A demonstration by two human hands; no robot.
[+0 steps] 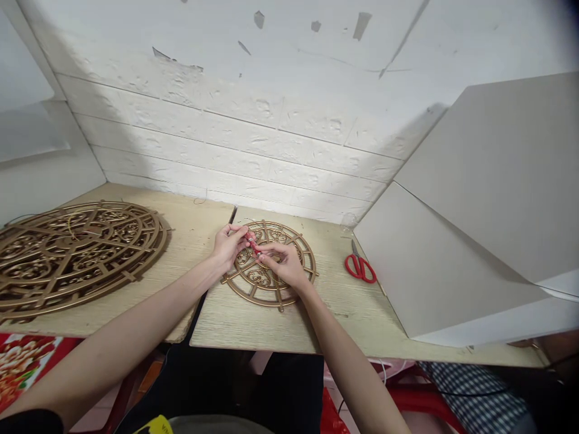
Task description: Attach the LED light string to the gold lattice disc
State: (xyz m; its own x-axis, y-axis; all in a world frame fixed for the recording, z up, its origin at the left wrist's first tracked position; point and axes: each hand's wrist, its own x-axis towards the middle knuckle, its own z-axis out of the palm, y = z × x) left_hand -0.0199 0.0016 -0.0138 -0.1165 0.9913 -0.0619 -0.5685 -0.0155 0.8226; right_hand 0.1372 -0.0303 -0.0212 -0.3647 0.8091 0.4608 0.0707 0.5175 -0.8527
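Left hand [227,247] and right hand [284,264] had a closed pinch grip on a red piece [253,246] above the gold grille [259,278]; we judged the piece light, best held by its ends.

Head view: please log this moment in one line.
left hand, right hand: hold red piece | beneath: grille | right: scissors | left: grille stack

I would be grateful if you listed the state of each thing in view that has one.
Left hand: fingertips pinching the small red item
Right hand: fingertips also on that item
Small red item: held above the round lattice
Round lattice: lying flat
Larger lattices: stacked flat
Scissors: lying down, apparently closed
Wall: surface chipped
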